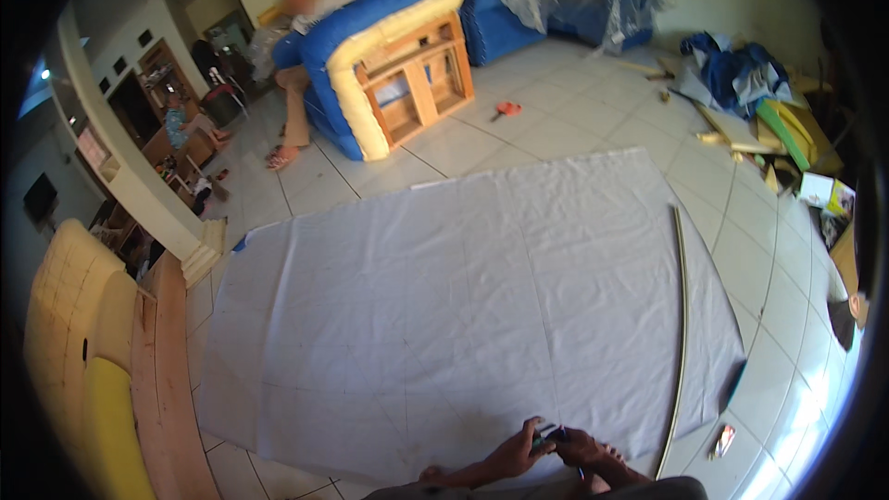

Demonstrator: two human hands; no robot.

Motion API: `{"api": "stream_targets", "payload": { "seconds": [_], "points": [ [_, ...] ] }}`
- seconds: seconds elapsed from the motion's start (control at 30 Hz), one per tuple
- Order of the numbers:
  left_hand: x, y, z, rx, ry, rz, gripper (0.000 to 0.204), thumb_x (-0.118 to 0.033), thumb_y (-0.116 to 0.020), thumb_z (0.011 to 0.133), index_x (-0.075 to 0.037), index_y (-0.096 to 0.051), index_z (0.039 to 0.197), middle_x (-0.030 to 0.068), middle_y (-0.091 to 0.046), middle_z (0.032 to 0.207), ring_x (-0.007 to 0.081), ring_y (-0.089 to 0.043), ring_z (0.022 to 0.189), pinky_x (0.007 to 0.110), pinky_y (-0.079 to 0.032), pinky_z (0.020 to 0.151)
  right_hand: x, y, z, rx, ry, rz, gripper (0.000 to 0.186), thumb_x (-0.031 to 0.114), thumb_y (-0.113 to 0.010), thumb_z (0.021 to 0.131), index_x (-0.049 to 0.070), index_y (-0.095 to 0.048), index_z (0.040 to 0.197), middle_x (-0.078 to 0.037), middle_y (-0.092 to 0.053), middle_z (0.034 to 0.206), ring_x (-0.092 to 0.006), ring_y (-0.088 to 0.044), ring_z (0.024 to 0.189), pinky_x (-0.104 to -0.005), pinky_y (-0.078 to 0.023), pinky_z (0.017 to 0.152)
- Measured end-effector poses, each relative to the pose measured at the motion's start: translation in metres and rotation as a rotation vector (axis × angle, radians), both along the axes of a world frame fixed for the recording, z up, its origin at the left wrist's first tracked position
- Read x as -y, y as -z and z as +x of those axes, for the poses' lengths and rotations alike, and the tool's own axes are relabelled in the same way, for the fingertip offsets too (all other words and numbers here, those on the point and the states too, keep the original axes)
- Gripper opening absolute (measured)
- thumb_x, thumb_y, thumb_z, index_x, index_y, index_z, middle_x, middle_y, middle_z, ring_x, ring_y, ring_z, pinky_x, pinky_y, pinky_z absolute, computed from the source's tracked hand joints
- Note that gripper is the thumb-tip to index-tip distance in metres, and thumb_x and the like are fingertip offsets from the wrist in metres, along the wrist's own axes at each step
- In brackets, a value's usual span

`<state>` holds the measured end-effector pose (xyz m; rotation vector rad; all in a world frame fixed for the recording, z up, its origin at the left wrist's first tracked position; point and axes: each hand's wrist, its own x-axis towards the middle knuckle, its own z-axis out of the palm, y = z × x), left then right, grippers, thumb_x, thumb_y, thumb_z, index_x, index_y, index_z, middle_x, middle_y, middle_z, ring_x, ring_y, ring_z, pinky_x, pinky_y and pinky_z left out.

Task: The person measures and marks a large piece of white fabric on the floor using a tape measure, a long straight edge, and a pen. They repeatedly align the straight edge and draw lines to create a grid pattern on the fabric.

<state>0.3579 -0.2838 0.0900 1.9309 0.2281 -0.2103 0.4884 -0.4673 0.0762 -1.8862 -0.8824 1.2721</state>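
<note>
Close to my body, my left hand [520,450] is closed around a small flat whitish-and-dark object [546,431], too small to name. My right hand [580,449] meets it from the other side, fingers bent against the same object. A thin bluish tip shows below the right hand; what it belongs to is unclear. Under both hands a large pale grey fabric sheet [417,315] lies spread on the floor, with faint lines drawn across it and a few creases. Along its right side rests a long thin straight strip [682,315], running toward me.
An upturned blue armchair [407,56] with a bare wooden frame stands beyond the sheet, a person beside it. Behind is a plastic-covered blue sofa [593,0]. Scraps [732,74] lie far right, yellow foam pieces [79,315] left. A small packet [723,442] lies right.
</note>
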Motion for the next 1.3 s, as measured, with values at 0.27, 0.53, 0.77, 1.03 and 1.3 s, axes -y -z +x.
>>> {"api": "stream_targets", "payload": {
  "seconds": [0.27, 0.53, 0.77, 1.03, 1.3],
  "points": [
    [-0.115, 0.031, -0.009, -0.250, 0.008, 0.193, 0.030, -0.032, -0.067, 0.101, -0.005, -0.071, 0.115, 0.0158, -0.072, 0.106, 0.0293, -0.070, 0.101, 0.040, -0.053, 0.090, 0.068, 0.068, 0.096, 0.975, 0.211, 0.132, 0.027, 0.006, -0.064, 0.089, 0.011, -0.071, 0.115, -0.008, -0.073, 0.102, -0.0302, -0.069, 0.093, -0.0433, -0.054, 0.079],
    [-0.196, 0.017, -0.011, -0.552, -0.129, 0.719, 0.041, -0.053, -0.069, 0.093, -0.013, -0.078, 0.096, 0.0132, -0.073, 0.093, 0.0349, -0.070, 0.093, 0.050, -0.052, 0.080, 0.067, -0.027, 0.147, 0.070, 1.173, 0.068, 0.030, 0.028, -0.075, 0.093, 0.003, -0.073, 0.109, 0.005, -0.049, 0.062, -0.0043, -0.040, 0.046, -0.0265, -0.030, 0.042],
    [-0.181, 0.037, -0.005, -0.449, -0.222, 0.965, 0.045, -0.058, -0.070, 0.091, -0.015, -0.079, 0.090, 0.0128, -0.071, 0.089, 0.0331, -0.069, 0.087, 0.054, -0.050, 0.079, 0.072, 0.002, 0.101, 0.149, 1.125, -0.103, 0.033, 0.034, -0.074, 0.093, 0.005, -0.076, 0.109, 0.001, -0.056, 0.064, -0.0078, -0.051, 0.053, -0.0281, -0.040, 0.048],
    [-0.177, 0.035, 0.000, -0.413, -0.204, 0.992, 0.047, -0.057, -0.069, 0.091, -0.012, -0.078, 0.088, 0.0144, -0.070, 0.089, 0.0349, -0.069, 0.088, 0.052, -0.050, 0.078, 0.078, -0.020, 0.089, 0.116, 1.194, -0.206, 0.038, 0.041, -0.065, 0.100, 0.005, -0.077, 0.101, 0.007, -0.040, 0.053, -0.0054, -0.037, 0.044, -0.0299, -0.028, 0.043],
    [-0.166, 0.034, -0.002, -0.334, -0.233, 1.058, 0.037, -0.048, -0.073, 0.090, -0.012, -0.079, 0.083, 0.0111, -0.071, 0.086, 0.0326, -0.070, 0.084, 0.051, -0.051, 0.076, 0.059, -0.015, 0.090, 0.229, 1.092, -0.224, 0.048, 0.049, -0.062, 0.100, 0.004, -0.079, 0.102, -0.002, -0.053, 0.061, -0.0139, -0.055, 0.061, -0.0369, -0.044, 0.060]
  ]
}}
